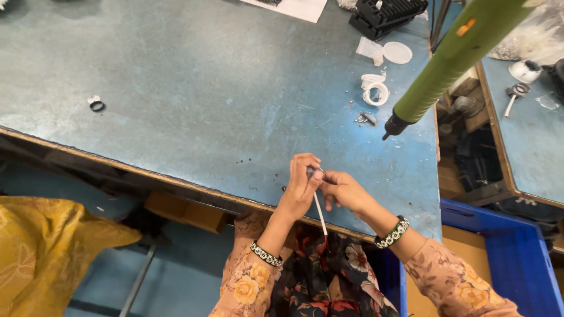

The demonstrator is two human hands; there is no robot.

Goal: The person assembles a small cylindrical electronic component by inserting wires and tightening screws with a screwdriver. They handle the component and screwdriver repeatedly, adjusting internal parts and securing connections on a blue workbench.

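Both hands are meeting just over the near edge of the blue surface (194, 100). The left hand (301, 186) is pinching a small dark fitting (314, 171) in its grip, fingers pressed together on it. The right hand (343, 191) is closing its grip on the same fitting, from which a thin white cable (320, 214) is hanging toward the lap. The cable looks light and limp, so the stiffer fitting seems the better hold. A green hanging tool (452, 58) is dangling beyond the hands.
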